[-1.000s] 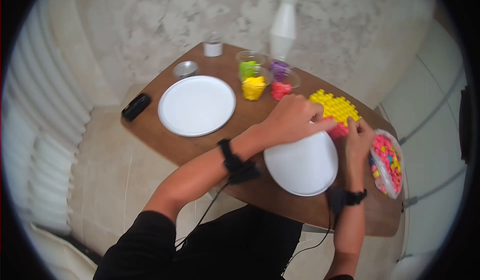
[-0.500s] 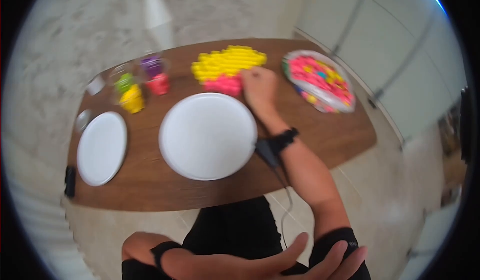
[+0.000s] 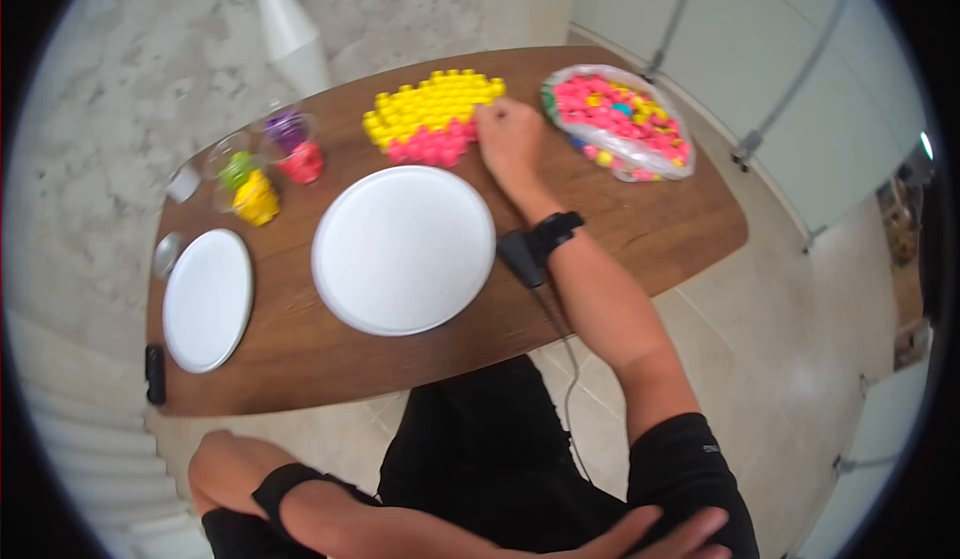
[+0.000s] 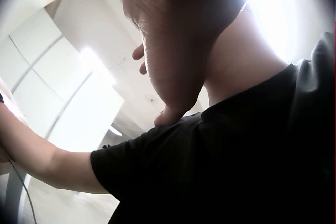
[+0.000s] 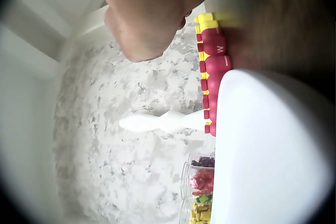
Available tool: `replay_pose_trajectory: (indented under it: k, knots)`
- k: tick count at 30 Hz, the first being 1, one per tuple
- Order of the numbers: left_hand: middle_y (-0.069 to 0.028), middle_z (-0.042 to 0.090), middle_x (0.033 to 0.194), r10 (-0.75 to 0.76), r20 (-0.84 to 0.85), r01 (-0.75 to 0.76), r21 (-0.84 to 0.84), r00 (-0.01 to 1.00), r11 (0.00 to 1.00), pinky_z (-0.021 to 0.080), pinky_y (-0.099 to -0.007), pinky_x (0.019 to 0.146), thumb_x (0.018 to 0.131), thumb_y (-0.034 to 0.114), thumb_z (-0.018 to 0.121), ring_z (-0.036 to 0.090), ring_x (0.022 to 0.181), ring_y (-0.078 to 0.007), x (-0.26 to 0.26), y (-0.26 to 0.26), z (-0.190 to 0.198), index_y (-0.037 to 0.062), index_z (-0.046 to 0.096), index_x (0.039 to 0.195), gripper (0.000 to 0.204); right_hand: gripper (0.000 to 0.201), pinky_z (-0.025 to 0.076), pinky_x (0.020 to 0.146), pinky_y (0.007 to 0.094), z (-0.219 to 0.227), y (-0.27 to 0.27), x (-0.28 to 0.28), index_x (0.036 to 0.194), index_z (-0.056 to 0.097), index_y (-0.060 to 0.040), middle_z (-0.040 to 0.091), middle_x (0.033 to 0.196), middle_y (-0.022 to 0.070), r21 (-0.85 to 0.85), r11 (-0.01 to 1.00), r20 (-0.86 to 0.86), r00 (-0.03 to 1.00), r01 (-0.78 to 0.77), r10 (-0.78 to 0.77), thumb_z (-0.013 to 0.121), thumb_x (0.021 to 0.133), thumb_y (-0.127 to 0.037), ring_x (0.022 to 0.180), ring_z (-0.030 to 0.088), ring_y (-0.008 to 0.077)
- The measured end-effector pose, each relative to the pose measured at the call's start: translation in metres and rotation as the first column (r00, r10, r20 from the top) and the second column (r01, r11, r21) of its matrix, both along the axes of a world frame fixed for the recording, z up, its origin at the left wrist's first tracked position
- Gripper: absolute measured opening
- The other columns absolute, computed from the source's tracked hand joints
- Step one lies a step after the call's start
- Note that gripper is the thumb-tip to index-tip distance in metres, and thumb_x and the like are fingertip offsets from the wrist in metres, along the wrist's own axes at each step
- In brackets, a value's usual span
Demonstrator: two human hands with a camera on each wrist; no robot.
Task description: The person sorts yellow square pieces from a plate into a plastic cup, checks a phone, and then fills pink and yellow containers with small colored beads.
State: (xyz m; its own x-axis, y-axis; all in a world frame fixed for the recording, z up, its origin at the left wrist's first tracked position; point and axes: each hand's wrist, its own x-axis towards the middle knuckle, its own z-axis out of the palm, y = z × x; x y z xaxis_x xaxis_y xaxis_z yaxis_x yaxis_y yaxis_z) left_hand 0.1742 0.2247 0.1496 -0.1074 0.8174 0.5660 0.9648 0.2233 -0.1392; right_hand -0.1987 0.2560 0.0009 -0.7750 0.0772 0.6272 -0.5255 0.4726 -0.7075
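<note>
My right hand rests at the right end of a tight block of small bottle-shaped pieces, yellow ones behind and pink ones in front. Its fingers look curled, and I cannot tell whether they pinch a piece. In the right wrist view, a row of red-pink pieces with small caps stands beside the plate's edge. My left hand reaches across my body near the right sleeve, fingers extended. The left wrist view has this hand over the black shirt, nothing visible in it.
A round white plate lies in front of the pieces, another plate at left. Clear cups with purple, red, green and yellow contents stand back left. An open plastic bag of colourful pieces sits at right.
My left hand has come away from the pink pieces and moved back across my body towards the right sleeve. My right hand stays beside the pieces. The head view has turned right.
</note>
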Motion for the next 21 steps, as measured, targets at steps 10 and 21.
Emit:
replay_pose_trajectory:
  k: [10,21]
  knots:
    - [-0.0123,0.015,0.177,0.122,-0.595,-0.231,-0.110,0.794,0.967,0.022,-0.0465,0.132,0.106,0.015,0.045,0.017,0.163,-0.0269,0.039,0.014,0.011,0.0047,0.014,0.169,0.071,0.027,0.049,0.063,0.0561,-0.004,0.002,0.011,0.070,0.067,-0.0022,0.066,0.075,0.0239,0.052,0.999,-0.121,0.993,-0.007,0.014,0.062,0.090,-0.021,0.070,0.066,0.0447]
    - [-0.0130,0.022,0.174,-0.029,-0.999,-0.137,-0.026,-0.026,0.990,0.021,-0.0428,0.131,0.111,0.021,0.036,0.022,0.161,-0.0249,0.006,0.047,0.066,0.0018,0.020,0.166,0.061,0.023,0.050,0.055,0.0539,-0.011,0.002,0.010,0.066,0.063,-0.0025,0.064,0.065,0.0220,-0.005,1.000,-0.318,0.948,0.020,-0.021,0.068,0.085,-0.014,0.060,0.065,0.0431]
